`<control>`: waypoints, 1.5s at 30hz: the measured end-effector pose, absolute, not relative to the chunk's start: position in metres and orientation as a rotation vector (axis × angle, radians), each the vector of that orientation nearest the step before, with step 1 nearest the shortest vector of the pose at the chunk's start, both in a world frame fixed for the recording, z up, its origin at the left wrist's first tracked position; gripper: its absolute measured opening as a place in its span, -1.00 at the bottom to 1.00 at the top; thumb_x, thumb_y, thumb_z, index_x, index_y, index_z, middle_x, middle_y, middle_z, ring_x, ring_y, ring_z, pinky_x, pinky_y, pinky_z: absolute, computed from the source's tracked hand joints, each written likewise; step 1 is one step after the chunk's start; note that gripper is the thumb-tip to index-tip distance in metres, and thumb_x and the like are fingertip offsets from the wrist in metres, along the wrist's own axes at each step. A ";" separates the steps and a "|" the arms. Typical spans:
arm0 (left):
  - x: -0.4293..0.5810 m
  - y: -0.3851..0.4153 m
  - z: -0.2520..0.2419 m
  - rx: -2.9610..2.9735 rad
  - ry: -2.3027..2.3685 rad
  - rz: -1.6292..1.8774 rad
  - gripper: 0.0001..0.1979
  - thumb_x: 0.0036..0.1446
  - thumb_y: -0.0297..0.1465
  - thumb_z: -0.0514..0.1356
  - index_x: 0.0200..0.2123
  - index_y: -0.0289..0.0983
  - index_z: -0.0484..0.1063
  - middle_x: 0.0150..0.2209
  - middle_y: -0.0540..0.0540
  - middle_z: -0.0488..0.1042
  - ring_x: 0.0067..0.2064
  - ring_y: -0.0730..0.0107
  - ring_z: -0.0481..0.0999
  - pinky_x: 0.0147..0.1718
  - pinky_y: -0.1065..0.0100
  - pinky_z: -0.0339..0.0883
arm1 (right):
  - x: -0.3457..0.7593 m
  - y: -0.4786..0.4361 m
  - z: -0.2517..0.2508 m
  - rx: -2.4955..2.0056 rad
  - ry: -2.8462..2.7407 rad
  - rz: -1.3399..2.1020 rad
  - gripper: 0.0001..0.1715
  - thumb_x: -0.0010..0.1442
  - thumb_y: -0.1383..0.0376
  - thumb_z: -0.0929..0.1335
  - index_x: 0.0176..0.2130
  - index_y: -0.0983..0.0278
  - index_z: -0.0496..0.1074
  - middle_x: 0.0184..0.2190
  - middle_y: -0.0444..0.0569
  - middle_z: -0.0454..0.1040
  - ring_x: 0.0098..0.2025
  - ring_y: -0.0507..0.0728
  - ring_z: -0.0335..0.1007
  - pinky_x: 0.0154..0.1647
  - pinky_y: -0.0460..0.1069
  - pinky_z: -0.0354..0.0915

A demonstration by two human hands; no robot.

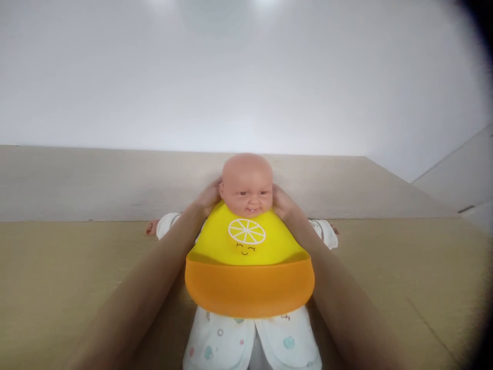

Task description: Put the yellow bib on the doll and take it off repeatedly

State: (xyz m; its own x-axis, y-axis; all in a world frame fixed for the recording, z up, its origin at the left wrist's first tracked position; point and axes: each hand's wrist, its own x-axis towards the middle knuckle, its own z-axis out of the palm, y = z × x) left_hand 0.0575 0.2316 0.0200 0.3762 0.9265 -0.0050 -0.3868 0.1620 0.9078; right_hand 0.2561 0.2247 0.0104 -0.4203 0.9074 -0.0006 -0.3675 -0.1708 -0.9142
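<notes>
A baby doll (247, 177) is in the middle, facing me, in a white outfit (219, 339) with coloured dots. Over its chest hangs a silicone bib (246, 288), yellow above with a lemon-slice print and a smiling face, and with an orange catch pocket below. My left hand (210, 196) reaches behind the left side of the doll's head and neck. On the other side, my right hand (281, 199) is likewise at the neck, by the bib's upper edge. The fingers of both hands and the bib's neck ends are hidden behind the head.
Under the doll is a tan wooden surface (77, 277), with a paler upright board (96, 182) behind it. A white wall (246, 87) rises beyond. The doll's arms stretch out to both sides, past my forearms.
</notes>
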 end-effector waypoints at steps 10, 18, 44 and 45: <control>0.042 0.234 0.023 1.043 0.716 1.346 -0.36 -0.23 -0.53 0.35 0.02 -0.24 0.37 -0.28 -0.06 0.58 -0.32 0.32 0.54 -0.33 0.35 0.39 | 0.255 0.219 0.015 -0.711 -1.155 1.689 -0.70 -0.06 0.32 0.40 -0.23 0.20 0.49 -0.35 -0.06 0.57 -0.20 0.20 0.47 -0.19 0.07 0.43; 0.031 0.235 0.038 1.191 0.807 1.289 -0.37 -0.30 -0.63 0.30 -0.05 -0.25 0.36 -0.40 0.00 0.54 -0.48 0.45 0.49 -0.50 0.47 0.30 | 0.256 0.224 0.008 -0.661 -1.143 1.727 -0.65 -0.05 0.23 0.43 -0.19 0.21 0.50 -0.29 -0.04 0.58 -0.17 0.23 0.49 -0.15 0.11 0.43; 0.018 0.228 0.061 1.440 1.030 0.976 -0.92 -0.18 -0.43 0.25 -0.59 -0.34 0.45 -0.62 0.00 0.38 -0.59 0.46 0.33 -0.60 0.43 0.12 | 0.255 0.219 0.012 -0.760 -1.145 1.765 -0.54 -0.06 0.20 0.48 -0.11 0.21 0.48 -0.25 -0.03 0.59 -0.10 0.27 0.46 -0.10 0.13 0.40; 0.019 0.228 0.061 1.446 1.041 0.978 -0.88 -0.14 -0.39 0.25 -0.60 -0.33 0.43 -0.63 0.01 0.36 -0.60 0.47 0.31 -0.60 0.43 0.10 | 0.255 0.218 0.013 -0.762 -1.149 1.766 -0.54 -0.07 0.20 0.48 -0.12 0.22 0.48 -0.25 -0.03 0.59 -0.10 0.28 0.47 -0.10 0.14 0.40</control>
